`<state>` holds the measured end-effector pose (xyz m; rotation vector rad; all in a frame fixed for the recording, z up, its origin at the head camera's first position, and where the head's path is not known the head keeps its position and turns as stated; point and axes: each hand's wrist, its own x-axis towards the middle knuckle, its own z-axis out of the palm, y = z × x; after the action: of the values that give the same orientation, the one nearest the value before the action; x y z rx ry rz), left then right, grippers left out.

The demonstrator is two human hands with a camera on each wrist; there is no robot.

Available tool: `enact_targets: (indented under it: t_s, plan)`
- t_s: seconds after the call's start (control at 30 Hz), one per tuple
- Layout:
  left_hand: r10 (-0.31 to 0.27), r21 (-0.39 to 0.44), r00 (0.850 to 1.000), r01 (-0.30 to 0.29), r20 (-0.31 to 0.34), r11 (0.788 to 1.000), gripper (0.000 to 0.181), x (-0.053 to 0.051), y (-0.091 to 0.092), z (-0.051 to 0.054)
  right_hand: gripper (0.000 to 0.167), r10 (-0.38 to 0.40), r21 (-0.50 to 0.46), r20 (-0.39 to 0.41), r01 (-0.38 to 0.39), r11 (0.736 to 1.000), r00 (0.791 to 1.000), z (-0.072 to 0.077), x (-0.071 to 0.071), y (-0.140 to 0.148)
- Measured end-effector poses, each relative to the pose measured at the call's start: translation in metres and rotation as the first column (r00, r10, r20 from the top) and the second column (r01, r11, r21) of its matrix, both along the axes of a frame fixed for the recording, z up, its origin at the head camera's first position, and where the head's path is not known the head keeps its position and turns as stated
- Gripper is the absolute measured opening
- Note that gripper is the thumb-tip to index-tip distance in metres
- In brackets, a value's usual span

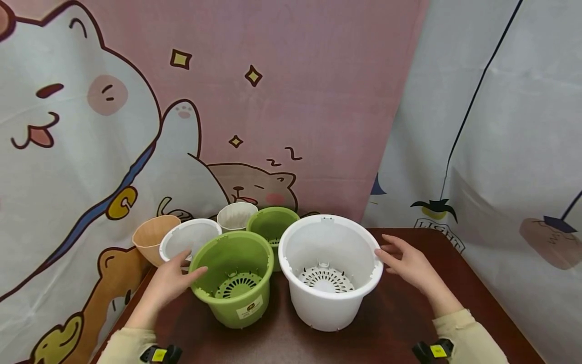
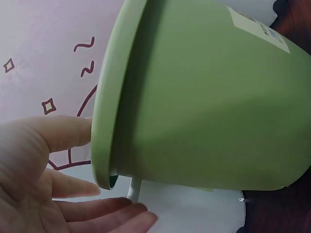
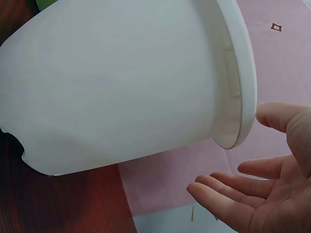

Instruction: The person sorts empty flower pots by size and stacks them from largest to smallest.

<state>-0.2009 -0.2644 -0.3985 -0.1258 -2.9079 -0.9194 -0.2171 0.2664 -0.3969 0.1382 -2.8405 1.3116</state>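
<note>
A green flowerpot point(image 1: 238, 314) with a slotted bottom and a paper label stands upright on the table. At its left rim is my left hand point(image 1: 170, 284), the thumb at the rim and the other fingers loosely extended outside, seen closely in the left wrist view. To the right stands a larger white flowerpot point(image 1: 325, 309), also slotted inside. My right hand point(image 1: 406, 265) is beside its right rim; in the right wrist view the thumb tip meets or nearly meets the rim, while the remaining fingers stretch out apart from the wall. Neither hand grips a pot.
Behind the front pots stand a peach pot point(image 1: 154, 233), a smaller white pot point(image 1: 191, 235), a cream ribbed pot point(image 1: 236, 216) and another green pot point(image 1: 277, 222). A dark red-brown table point(image 1: 391, 323) carries them. A printed cloth point(image 1: 318, 101) hangs behind.
</note>
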Motion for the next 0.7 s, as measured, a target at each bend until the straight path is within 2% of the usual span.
enact_targets:
  t_s: [0.2,0.37,0.57,0.7]
  plan:
    - [0.003,0.092,0.998,-0.009,0.068,0.996,0.066,-0.0008,-0.0011,-0.001,0.075,0.009,-0.05,0.031,-0.008,0.999,0.999,-0.0019,-0.0006,-0.0037]
    - [0.013,0.138,0.993,-0.03,0.121,0.99,0.067,-0.0015,-0.0012,-0.0019,0.074,0.027,-0.084,0.046,-0.023,0.996,0.999,-0.0022,-0.0019,-0.0063]
    - [0.013,0.179,0.988,-0.042,0.156,0.983,0.064,-0.0041,-0.001,-0.0043,0.069,0.044,-0.146,0.058,-0.035,0.989,0.997,-0.0027,-0.0036,-0.0087]
    - [0.008,0.219,0.985,-0.047,0.173,0.975,0.062,-0.0043,-0.0004,-0.0048,0.064,0.07,-0.216,0.058,-0.056,0.975,0.996,-0.0027,-0.0067,-0.0083]
